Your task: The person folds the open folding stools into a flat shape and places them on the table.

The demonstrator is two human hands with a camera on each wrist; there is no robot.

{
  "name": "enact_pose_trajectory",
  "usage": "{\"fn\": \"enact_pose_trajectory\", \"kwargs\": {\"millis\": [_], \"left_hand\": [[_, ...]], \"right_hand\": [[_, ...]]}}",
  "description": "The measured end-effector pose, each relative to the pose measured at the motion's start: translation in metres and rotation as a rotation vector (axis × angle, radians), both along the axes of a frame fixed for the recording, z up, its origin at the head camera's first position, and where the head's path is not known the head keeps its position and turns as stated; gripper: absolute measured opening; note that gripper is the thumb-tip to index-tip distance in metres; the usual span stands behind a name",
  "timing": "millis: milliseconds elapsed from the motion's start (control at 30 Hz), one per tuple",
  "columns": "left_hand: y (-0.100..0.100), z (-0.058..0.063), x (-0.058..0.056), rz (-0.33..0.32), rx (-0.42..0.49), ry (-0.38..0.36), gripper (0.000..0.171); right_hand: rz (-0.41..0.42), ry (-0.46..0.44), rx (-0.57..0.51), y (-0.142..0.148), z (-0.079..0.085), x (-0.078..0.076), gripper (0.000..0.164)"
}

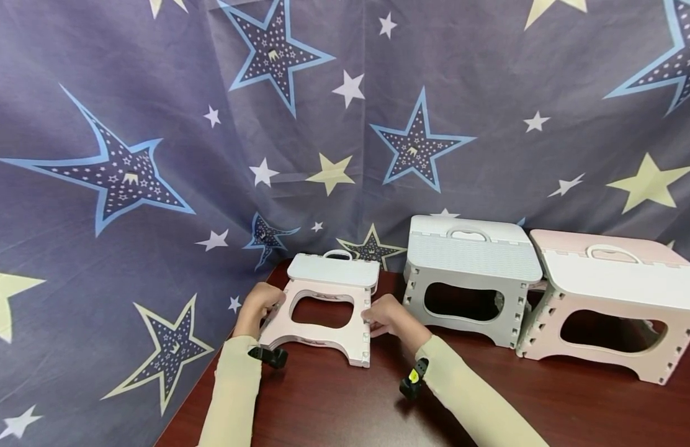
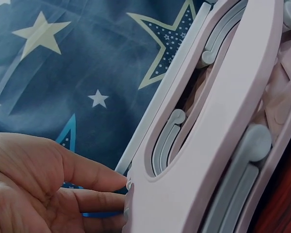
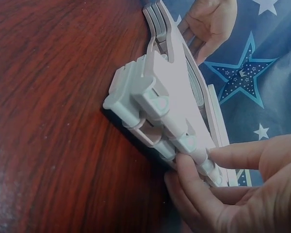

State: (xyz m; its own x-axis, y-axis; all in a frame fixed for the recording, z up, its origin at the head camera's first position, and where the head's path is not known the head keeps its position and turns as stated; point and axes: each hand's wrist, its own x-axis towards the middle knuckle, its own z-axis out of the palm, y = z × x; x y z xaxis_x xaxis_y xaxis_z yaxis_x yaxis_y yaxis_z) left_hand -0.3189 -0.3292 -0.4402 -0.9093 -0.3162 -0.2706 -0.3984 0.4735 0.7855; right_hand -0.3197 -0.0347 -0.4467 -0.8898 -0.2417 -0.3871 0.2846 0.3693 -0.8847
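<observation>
1. On the table [image 1: 334,410], before the starred cloth [image 1: 211,49], a small pink stool [image 1: 322,333] stands between two hands.
2. The left hand [image 1: 264,299] pinches its left edge, the right hand [image 1: 384,312] its right.
3. To the right, a grey stool [image 1: 473,256] and a large pink stool [image 1: 624,282] stand opened.
4. The small one's panels [image 2: 235,73] look close together; spreading them seems left.
</observation>
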Motion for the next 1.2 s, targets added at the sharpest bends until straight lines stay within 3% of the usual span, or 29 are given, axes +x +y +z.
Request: {"fn": "enact_pose_trajectory", "kwargs": {"millis": [300,767,967,1133,1200], "left_hand": [[-0.005,0.004,-0.001,-0.013,-0.044,-0.039,0.035],[-0.005,0.003,0.003,-0.039,-0.042,-0.03,0.036],[-0.005,0.001,0.003,-0.032,-0.056,-0.012,0.033],[-0.006,0.003,0.003,-0.038,-0.073,-0.05,0.018],[-0.006,0.003,0.004,-0.04,-0.076,-0.066,0.019]], "right_hand": [[0.003,-0.019,0.005,-0.004,0.002,-0.001,0.036],[-0.018,-0.003,0.001,-0.008,-0.002,-0.001,0.023],[-0.031,0.0,0.021,-0.011,-0.002,-0.002,0.027],[-0.04,0.015,0.026,-0.012,-0.003,-0.001,0.029],[-0.04,0.018,0.023,-0.013,-0.004,-0.001,0.028]]}}
